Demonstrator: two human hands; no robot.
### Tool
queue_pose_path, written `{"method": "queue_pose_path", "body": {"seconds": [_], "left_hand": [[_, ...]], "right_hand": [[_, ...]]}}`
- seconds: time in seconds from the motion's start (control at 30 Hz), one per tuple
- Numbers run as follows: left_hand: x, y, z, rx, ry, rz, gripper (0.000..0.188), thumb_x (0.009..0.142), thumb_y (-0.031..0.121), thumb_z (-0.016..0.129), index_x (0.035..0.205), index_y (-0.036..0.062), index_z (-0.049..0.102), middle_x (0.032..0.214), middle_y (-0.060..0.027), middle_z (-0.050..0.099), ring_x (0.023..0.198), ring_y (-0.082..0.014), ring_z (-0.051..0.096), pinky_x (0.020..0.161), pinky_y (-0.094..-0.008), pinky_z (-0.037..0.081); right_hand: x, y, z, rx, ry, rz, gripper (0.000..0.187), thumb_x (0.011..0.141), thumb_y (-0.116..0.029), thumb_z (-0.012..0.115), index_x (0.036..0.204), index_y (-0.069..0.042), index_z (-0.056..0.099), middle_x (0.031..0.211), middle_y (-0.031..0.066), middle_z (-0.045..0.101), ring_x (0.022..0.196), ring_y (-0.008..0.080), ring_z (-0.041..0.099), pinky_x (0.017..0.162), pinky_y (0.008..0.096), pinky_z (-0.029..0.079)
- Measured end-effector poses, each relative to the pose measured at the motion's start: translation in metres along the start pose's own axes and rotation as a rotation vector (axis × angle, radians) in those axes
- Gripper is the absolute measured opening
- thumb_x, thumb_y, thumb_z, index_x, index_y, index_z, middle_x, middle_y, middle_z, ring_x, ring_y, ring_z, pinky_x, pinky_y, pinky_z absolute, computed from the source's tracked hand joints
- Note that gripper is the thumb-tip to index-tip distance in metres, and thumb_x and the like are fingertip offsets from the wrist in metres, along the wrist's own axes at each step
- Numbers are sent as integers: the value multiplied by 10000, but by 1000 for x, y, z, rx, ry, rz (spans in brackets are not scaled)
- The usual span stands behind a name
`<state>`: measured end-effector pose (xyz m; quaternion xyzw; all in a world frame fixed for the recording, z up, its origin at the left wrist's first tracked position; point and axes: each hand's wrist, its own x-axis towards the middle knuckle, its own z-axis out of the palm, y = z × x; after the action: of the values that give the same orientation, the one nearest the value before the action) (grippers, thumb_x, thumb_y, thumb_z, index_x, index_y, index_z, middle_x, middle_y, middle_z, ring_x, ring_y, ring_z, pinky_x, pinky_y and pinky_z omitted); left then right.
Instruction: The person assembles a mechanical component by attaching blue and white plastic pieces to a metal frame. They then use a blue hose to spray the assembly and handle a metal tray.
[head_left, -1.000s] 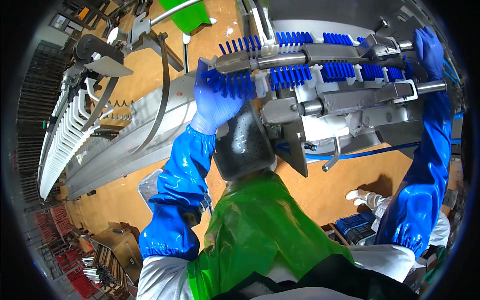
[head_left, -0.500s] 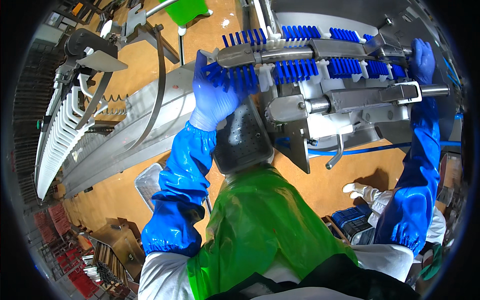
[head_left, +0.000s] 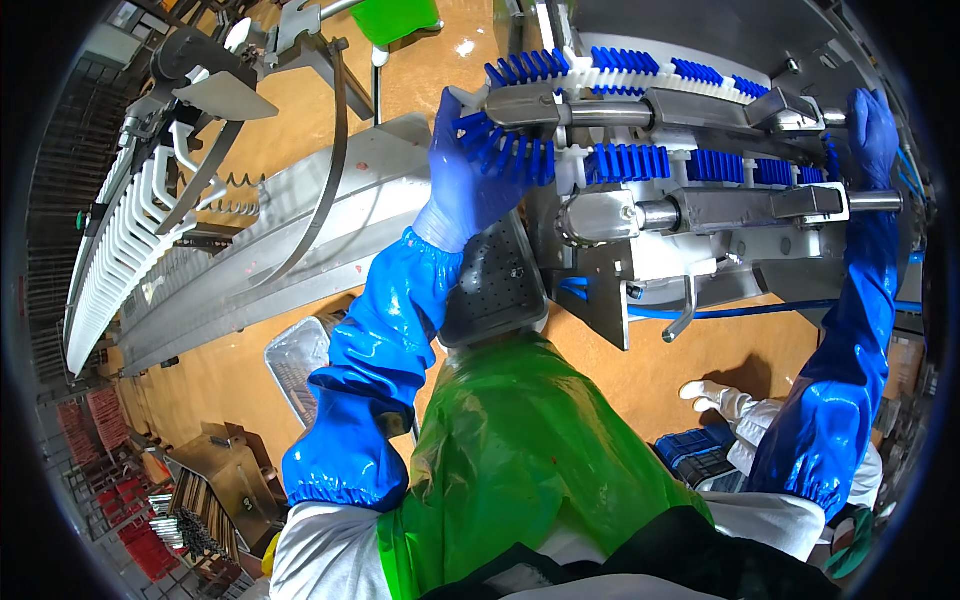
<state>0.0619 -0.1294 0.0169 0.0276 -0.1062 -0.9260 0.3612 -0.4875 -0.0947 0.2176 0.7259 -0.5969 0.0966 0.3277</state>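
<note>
My left hand (head_left: pixel 470 190), in a blue glove, is closed around blue finger-like fins at the rounded left end of the upper steel bar (head_left: pixel 602 115). These belong to a fin chain (head_left: pixel 625 163) with white links that runs along both sides of this bar. Part of my palm and some fingers are hidden behind the fins. At the far right, my right hand (head_left: pixel 874 140), also gloved, is held upright beside the bar's right end, its fingers stretched upward. Whether it touches the bar I cannot tell. Below lies a second steel bar (head_left: pixel 735 210) without fins.
A grey perforated bin (head_left: pixel 495 325) stands below my left hand. A bent metal handle (head_left: pixel 683 318) and a blue hose (head_left: pixel 760 312) are under the machine. On the left are a steel chute (head_left: pixel 300 230) and a row of white curved prongs (head_left: pixel 125 260). Another person's leg (head_left: pixel 735 400) shows at lower right.
The machine and both hands sit farther right in the picture. The upper bar has shifted right relative to the lower bar, with my left hand still on the fins. My right hand's fingers now look straighter.
</note>
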Motion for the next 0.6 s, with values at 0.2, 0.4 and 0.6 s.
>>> {"method": "queue_pose_path", "body": {"seconds": [0.2, 0.4, 0.6], "left_hand": [[-12, 6, 9, -45, 74, 55, 601, 941, 565, 466, 1297, 83, 505, 1194, -119, 574, 1063, -204, 564, 963, -406, 449], [-22, 10, 34, 360, 519, 293, 636, 946, 574, 460, 1352, 84, 464, 1260, -149, 535, 1148, -235, 524, 1003, -410, 412], [-2, 26, 41, 2153, 258, 1162, 264, 897, 32, 487, 1084, 70, 669, 1062, -58, 658, 890, -230, 637, 734, -329, 499]], "right_hand": [[-62, 5, 71, -116, 135, -247, 326, 807, -27, 617, 1120, 44, 565, 1001, 221, 619, 932, 392, 607, 832, 438, 496], [-64, 19, 83, -65, 147, -261, 480, 789, -25, 629, 1245, 61, 508, 1127, 243, 597, 1015, 400, 604, 894, 447, 488], [-54, -11, 49, 306, 79, -43, 440, 895, -131, 592, 1293, 26, 492, 1275, 227, 524, 1159, 402, 515, 998, 429, 418]]}}
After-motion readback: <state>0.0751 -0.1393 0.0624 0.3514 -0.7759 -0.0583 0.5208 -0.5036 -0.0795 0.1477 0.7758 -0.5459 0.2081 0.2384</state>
